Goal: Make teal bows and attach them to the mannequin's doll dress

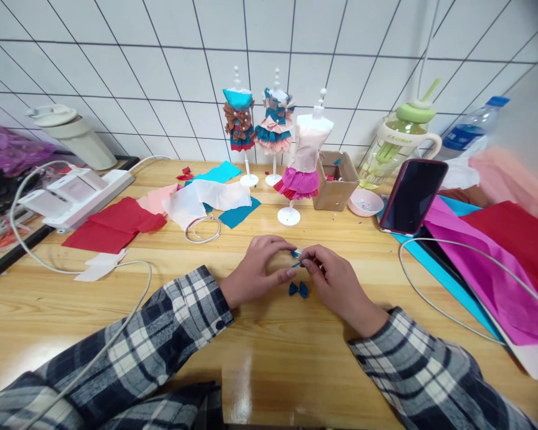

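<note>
My left hand and my right hand meet over the middle of the table. A small teal paper piece shows between their fingertips, partly covered. The right thumb and forefinger pinch at it. My left forefinger and thumb curve around its other side, with a narrow teal strip near the thumb tip. On the wood just below lies a small dark teal bow. Behind the hands stands a white mini dress form with a pale top and a ruffled magenta and red skirt.
Two more dressed forms stand near the tiled wall. A cardboard box, pink bowl and leaning phone are right of them. Red paper and a wire coil lie left. Cables cross both sides.
</note>
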A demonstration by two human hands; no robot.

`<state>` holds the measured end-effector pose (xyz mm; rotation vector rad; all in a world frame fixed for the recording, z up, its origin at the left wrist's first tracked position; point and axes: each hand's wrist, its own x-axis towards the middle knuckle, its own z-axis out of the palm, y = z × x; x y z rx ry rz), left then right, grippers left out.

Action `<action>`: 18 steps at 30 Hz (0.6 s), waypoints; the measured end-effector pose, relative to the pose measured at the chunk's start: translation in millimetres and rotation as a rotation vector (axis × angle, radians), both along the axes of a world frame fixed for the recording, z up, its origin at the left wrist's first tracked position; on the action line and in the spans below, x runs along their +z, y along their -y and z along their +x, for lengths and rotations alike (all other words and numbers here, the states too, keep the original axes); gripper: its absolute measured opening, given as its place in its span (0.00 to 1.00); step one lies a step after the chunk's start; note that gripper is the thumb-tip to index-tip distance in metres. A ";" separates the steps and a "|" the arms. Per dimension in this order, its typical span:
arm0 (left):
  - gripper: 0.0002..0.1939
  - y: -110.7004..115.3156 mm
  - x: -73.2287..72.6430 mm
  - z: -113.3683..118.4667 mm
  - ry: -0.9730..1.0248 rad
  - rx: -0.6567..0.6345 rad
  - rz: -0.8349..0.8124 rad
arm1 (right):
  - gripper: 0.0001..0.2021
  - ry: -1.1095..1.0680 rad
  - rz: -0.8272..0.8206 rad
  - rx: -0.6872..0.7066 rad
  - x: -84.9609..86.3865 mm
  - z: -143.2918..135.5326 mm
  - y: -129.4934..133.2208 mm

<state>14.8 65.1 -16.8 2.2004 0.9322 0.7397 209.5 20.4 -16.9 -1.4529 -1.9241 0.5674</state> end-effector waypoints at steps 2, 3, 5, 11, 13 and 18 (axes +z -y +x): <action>0.12 0.1 -2.4 2.3 -0.045 -0.015 0.013 | 0.06 -0.011 0.012 0.006 -0.2 -0.5 0.4; 0.09 -0.1 -3.5 3.0 -0.048 -0.022 0.015 | 0.06 -0.018 0.021 0.005 -0.5 -0.1 0.2; 0.07 -0.8 -4.9 3.0 -0.028 -0.049 0.005 | 0.06 -0.031 0.040 0.003 -1.3 1.9 -1.0; 0.08 -2.6 -1.4 -0.4 0.061 -0.138 -0.069 | 0.07 -0.054 0.076 0.018 -1.2 6.9 -2.9; 0.08 -2.6 0.7 -0.8 0.079 -0.148 -0.080 | 0.07 -0.054 0.077 0.030 -0.6 6.1 -2.0; 0.09 -1.5 2.1 -0.2 0.099 -0.134 -0.115 | 0.08 -0.081 0.049 -0.019 -2.6 4.4 -1.7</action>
